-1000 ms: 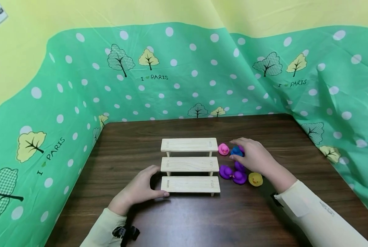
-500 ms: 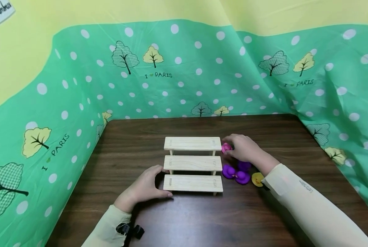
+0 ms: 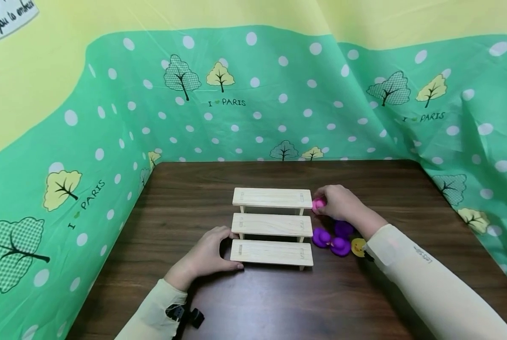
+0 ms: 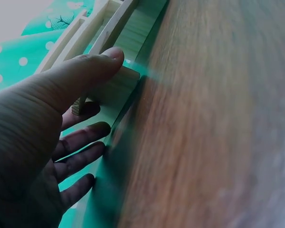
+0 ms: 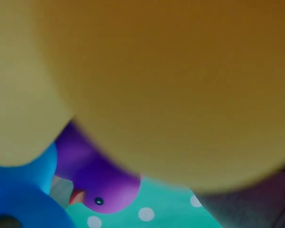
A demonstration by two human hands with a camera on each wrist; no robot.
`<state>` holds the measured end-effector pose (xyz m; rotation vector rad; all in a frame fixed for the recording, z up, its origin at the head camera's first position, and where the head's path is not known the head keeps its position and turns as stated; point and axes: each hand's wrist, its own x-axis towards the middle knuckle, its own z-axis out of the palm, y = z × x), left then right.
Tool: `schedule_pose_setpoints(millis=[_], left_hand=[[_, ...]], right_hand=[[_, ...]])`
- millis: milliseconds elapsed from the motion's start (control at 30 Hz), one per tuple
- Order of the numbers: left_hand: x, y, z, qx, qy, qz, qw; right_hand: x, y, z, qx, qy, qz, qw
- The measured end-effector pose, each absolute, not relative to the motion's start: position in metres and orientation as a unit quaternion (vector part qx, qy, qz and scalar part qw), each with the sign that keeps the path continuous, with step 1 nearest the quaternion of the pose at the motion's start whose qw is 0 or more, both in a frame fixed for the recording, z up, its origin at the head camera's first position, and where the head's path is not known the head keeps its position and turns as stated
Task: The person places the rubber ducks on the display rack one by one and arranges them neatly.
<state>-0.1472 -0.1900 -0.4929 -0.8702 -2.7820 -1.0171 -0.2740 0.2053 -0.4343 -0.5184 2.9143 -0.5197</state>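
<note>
In the head view my left hand (image 3: 208, 252) holds the left end of a pale wooden three-step stand (image 3: 272, 225). The left wrist view shows the thumb over the stand's end and the index finger beyond it; the other fingers are loosely extended. My right hand (image 3: 342, 204) pinches a pink rubber duck (image 3: 318, 204) beside the right end of the top step. Purple rubber ducks (image 3: 340, 246) and a yellow rubber duck (image 3: 358, 247) lie below that hand. In the right wrist view a large blurred yellow shape fills most of the frame, with a blue duck (image 5: 23, 202) and a purple duck (image 5: 107, 190) beneath.
A dark wooden table (image 3: 262, 302) carries everything. Green dotted cloth (image 3: 253, 108) with printed trees stands around its back and sides. A strap with a small black device (image 3: 185, 315) sits at the left wrist.
My right hand has moved from above the blue duck to the pink duck and taken hold of it. The head view has shifted slightly; my left hand stays at the stand.
</note>
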Motion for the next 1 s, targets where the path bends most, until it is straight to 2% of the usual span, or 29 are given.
schedule_pose_setpoints(millis=[633,1000], left_hand=[[-0.147,-0.186,-0.496,-0.263,-0.910,-0.317,0.044],[-0.146,-0.185,-0.495,-0.258,-0.914,-0.311,0.040]], right_hand=[[-0.275,0.216,-0.442,-0.175,0.964,-0.186,0.079],[-0.265,0.223,-0.432,-0.144,0.959,-0.244,0.001]])
